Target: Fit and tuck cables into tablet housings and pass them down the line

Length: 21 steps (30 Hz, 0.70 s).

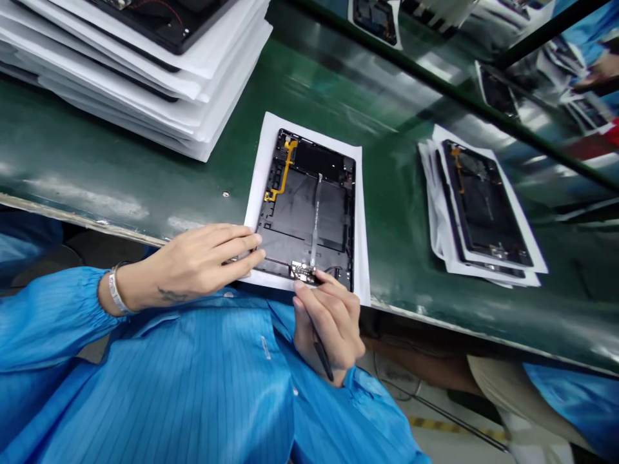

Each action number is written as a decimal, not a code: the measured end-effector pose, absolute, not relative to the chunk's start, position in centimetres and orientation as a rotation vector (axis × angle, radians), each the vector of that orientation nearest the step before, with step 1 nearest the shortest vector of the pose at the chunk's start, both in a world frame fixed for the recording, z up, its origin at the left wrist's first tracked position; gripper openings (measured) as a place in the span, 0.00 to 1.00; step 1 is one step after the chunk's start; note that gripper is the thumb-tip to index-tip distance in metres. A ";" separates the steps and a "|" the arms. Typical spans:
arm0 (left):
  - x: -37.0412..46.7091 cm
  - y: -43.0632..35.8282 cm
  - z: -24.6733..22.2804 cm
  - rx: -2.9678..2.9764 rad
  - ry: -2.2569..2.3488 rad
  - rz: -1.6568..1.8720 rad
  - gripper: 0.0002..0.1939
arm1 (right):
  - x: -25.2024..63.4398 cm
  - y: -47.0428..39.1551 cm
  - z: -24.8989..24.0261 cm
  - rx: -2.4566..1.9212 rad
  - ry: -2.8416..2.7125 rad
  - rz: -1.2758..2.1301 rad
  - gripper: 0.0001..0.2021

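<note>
A black device housing lies open on a white sheet at the table's front edge. An orange flex strip runs along its upper left part, and a pale ribbon cable leads down to a small circuit board. My left hand rests with fingers stretched over the housing's lower left edge, holding nothing. Closed around a thin black tool, my right hand is at the small board; the fingers hide the tool's tip. Some wires show at the housing's lower right corner.
A tall stack of white sheets with black housings between them stands at the upper left. On the right, a smaller stack carries another housing. A dark rail crosses behind. Another person's blue-clothed arm shows at the upper right.
</note>
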State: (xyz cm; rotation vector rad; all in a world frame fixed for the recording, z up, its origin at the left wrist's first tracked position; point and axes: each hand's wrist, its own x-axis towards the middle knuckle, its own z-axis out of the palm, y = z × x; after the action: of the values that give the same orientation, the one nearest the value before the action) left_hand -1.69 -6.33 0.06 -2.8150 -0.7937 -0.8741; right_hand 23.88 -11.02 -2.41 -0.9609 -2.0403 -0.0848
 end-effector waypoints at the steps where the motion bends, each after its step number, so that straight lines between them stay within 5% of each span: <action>1: -1.5 -6.3 0.2 -2.811 -0.787 -0.857 0.13 | 24.1 -11.1 -2.2 -0.955 -2.039 -0.061 0.24; 11: 0.4 -7.3 0.8 -2.774 -0.926 -0.502 0.17 | 21.8 -7.1 1.8 -0.952 -1.901 0.656 0.09; 21: 0.5 -7.2 0.2 -2.739 -0.908 -0.578 0.13 | 21.4 -6.8 2.0 -0.929 -2.011 0.681 0.09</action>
State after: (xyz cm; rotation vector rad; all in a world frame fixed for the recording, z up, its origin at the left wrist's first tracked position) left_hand 0.55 -7.24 0.24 -2.7387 -0.9081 -0.5781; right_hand 21.39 -6.78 2.00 -0.9292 -2.0109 0.6814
